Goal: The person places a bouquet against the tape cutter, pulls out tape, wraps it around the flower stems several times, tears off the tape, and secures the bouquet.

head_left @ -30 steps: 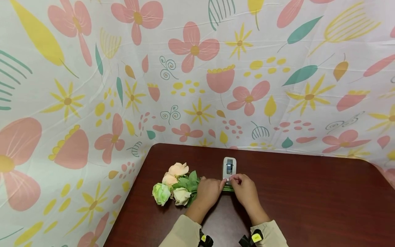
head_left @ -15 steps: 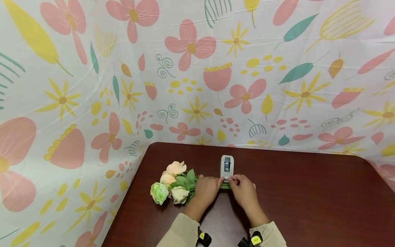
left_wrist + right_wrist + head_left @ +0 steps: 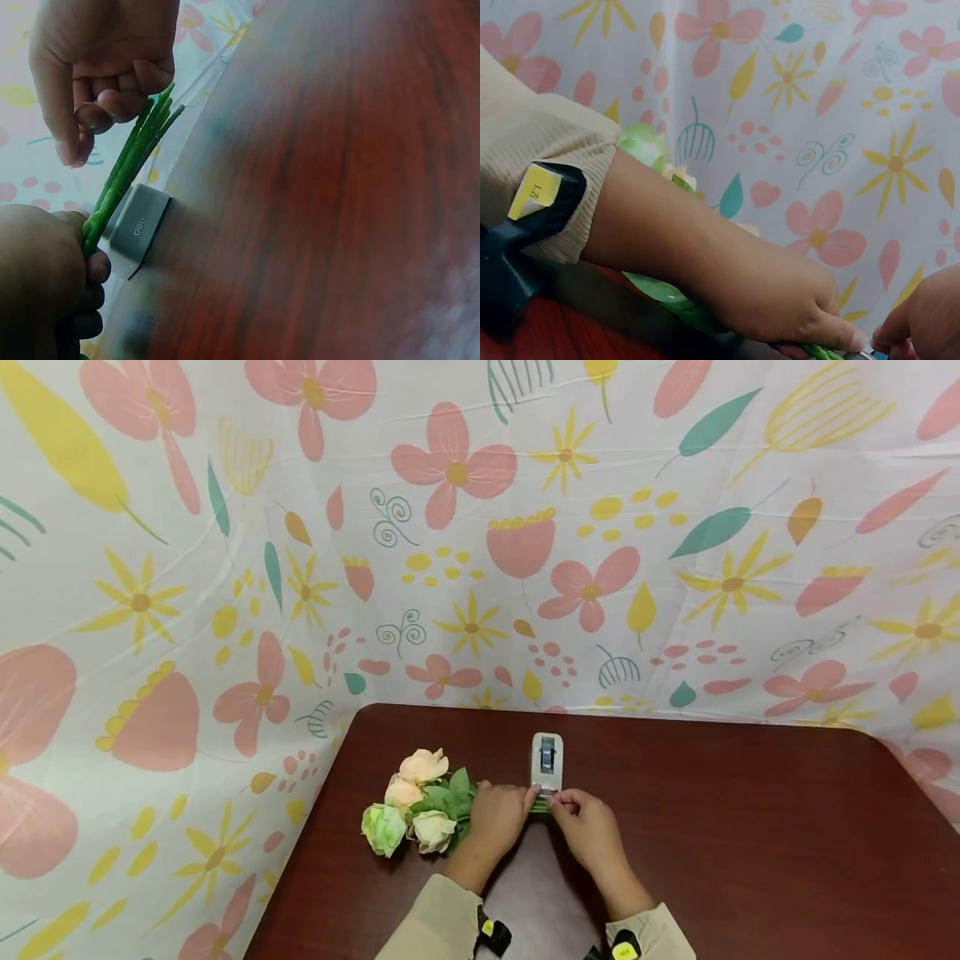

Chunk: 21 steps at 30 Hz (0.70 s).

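Observation:
A bunch of artificial roses (image 3: 433,832), in peach, cream and green, lies at the left of the table. My left hand (image 3: 498,818) grips its green stems (image 3: 131,161) just below the leaves, and their cut ends stick out to the right. A small grey tape dispenser (image 3: 537,768) with a clear roll stands right behind the stems. Near its front edge, my right hand (image 3: 592,833) pinches with thumb and forefinger beside the left thumb; the clear tape there barely shows. In the left wrist view, the right fingers (image 3: 112,105) are curled close to the stem ends.
The dark red-brown table (image 3: 720,827) stretches far to the right. A floral-printed curtain (image 3: 465,552) hangs along its back and left edges. Black straps with yellow tags (image 3: 624,950) sit at both cuffs.
My right fingertips have come slightly nearer to me, over the stems. The left hand keeps its grip on the stems. The whole head view has shifted a little.

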Each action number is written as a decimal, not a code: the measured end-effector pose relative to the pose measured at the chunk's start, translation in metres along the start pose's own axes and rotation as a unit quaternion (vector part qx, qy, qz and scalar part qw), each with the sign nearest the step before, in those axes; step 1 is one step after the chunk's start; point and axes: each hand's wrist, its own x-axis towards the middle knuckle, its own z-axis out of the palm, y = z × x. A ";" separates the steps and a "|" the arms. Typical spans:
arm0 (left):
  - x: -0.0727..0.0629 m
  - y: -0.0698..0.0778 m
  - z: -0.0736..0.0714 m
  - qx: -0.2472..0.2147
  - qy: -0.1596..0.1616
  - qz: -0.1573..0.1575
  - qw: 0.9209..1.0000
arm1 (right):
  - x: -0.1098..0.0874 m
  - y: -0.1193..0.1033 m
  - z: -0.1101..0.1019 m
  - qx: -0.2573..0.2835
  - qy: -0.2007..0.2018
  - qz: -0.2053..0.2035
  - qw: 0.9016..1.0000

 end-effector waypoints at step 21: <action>0.000 -0.001 0.004 -0.016 -0.020 -0.002 1.000 | -0.021 0.002 0.017 0.170 -0.008 0.094 0.981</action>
